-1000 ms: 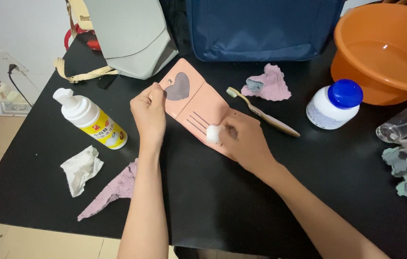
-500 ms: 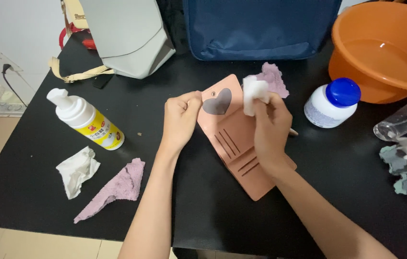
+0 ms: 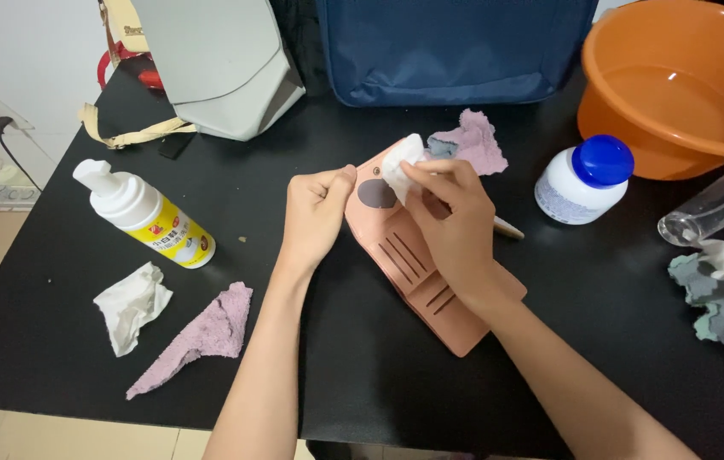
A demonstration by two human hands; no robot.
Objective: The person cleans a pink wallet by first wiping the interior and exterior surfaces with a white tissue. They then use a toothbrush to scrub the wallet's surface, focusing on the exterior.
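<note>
A pink wallet (image 3: 417,273) lies open on the black table (image 3: 362,375), with card slots and a grey heart patch facing up. My left hand (image 3: 315,213) pinches the wallet's upper left edge. My right hand (image 3: 455,221) rests over the wallet and holds a white cotton pad (image 3: 399,163) against its top corner. A wooden toothbrush handle (image 3: 508,227) pokes out from under my right hand.
A white foam pump bottle (image 3: 144,217), a crumpled white tissue (image 3: 130,302) and a pink cloth (image 3: 200,336) lie left. Another pink cloth (image 3: 474,140), a blue-capped white jar (image 3: 585,181), an orange basin (image 3: 677,85), a clear bottle (image 3: 715,209), a blue bag (image 3: 455,47) and a grey bag (image 3: 217,60) stand behind.
The wallet has been turned so its long side runs toward me. My right hand has moved with the pad from the card slots up to the wallet's top corner.
</note>
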